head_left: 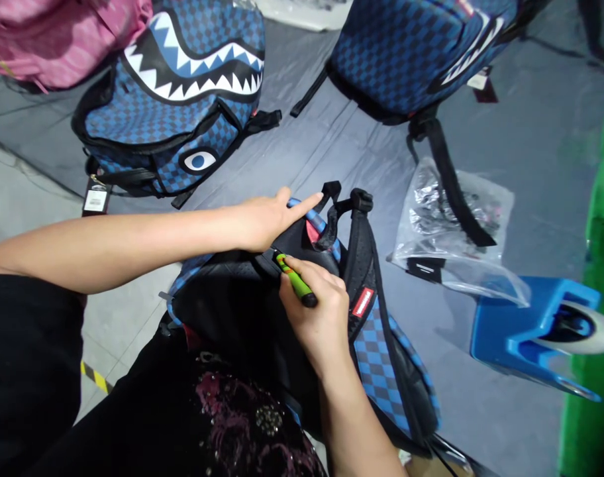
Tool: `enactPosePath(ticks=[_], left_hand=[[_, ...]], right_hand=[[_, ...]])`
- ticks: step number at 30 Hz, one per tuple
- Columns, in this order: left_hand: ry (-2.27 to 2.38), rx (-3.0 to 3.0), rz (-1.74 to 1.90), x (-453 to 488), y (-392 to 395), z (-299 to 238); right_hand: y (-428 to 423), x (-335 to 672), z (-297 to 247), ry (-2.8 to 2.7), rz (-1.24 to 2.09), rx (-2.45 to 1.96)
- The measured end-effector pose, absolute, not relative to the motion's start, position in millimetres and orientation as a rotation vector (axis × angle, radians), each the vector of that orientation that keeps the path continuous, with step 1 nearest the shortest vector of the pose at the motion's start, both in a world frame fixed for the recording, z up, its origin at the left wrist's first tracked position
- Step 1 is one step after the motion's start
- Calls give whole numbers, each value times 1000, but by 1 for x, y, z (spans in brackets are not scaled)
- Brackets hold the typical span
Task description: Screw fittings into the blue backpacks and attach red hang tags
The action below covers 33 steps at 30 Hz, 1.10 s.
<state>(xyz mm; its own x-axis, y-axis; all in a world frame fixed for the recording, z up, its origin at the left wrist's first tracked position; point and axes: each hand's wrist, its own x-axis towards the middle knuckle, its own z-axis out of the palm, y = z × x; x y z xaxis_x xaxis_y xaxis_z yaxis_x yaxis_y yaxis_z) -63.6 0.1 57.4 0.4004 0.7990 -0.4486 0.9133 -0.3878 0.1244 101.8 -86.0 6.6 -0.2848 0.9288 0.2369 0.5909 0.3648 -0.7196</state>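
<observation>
A black and blue checkered backpack (381,364) lies back-panel up in front of me, its straps and top loop showing. My left hand (267,222) grips the bag's upper edge near the loop. Its index finger is stretched along the edge, while the other fingers are partly hidden. Closed in my right hand (319,301) is a slim green tool (295,278) with orange markings and a black end. The thin tip of this tool meets the black fabric just below my left hand; what it touches there is too small to make out.
Blue checkered backpacks with shark-mouth prints lie at the far left (177,119) and far right (396,59). A pink bag (63,40) is at upper left. On the right are a clear plastic bag (451,225) and a blue dispenser-like holder (510,331) on the grey table (431,411).
</observation>
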Motion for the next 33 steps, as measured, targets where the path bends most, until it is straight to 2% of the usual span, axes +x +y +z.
enactPosePath(ticks=[5, 21, 33], left_hand=[[1489, 2315, -475, -61, 0, 59], [1492, 2265, -458, -61, 1, 58], [1485, 2259, -421, -64, 3, 54]], right_hand=[[-84, 101, 4, -1978, 754, -1264], [-87, 96, 5, -1973, 570, -1391], [-84, 93, 7, -2006, 591, -1363]])
